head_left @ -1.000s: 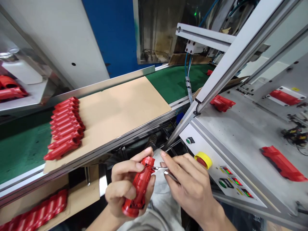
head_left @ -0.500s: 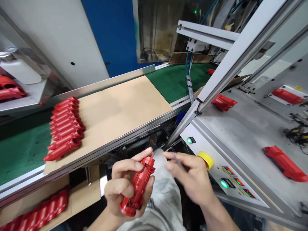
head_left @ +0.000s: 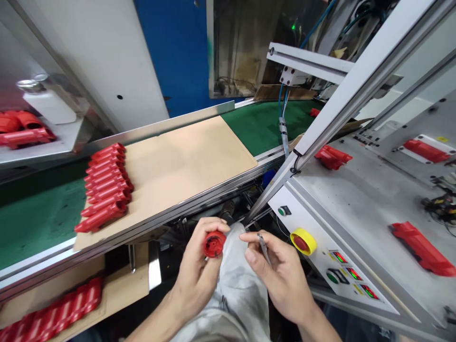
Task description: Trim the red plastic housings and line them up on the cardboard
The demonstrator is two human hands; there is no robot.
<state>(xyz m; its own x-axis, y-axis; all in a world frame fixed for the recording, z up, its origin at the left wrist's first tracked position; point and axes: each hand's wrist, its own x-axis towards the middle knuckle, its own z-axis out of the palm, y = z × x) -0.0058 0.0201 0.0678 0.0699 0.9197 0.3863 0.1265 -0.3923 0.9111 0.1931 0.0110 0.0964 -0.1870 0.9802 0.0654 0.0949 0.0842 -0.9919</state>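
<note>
My left hand (head_left: 199,273) is wrapped round a red plastic housing (head_left: 214,243), turned so its round open end faces the camera. My right hand (head_left: 281,275) pinches thin metal tweezers (head_left: 262,246) a short way to the right of that end, not touching it. Both hands hover over my lap, below the conveyor's front rail. A row of several matching red housings (head_left: 105,187) lies on a brown cardboard sheet (head_left: 185,156) on the green belt.
A grey machine table (head_left: 356,199) at right carries red housings (head_left: 422,249), another red part (head_left: 333,156), a yellow-ringed red stop button (head_left: 302,241) and lit indicator buttons. More red parts lie at lower left (head_left: 53,318) and on a shelf at far left (head_left: 24,135). A slanted aluminium frame bar crosses the right side.
My left hand has tilted the red housing so its end points at the camera. My right hand has drawn the tweezers away from it. The green lamp on the panel went out.
</note>
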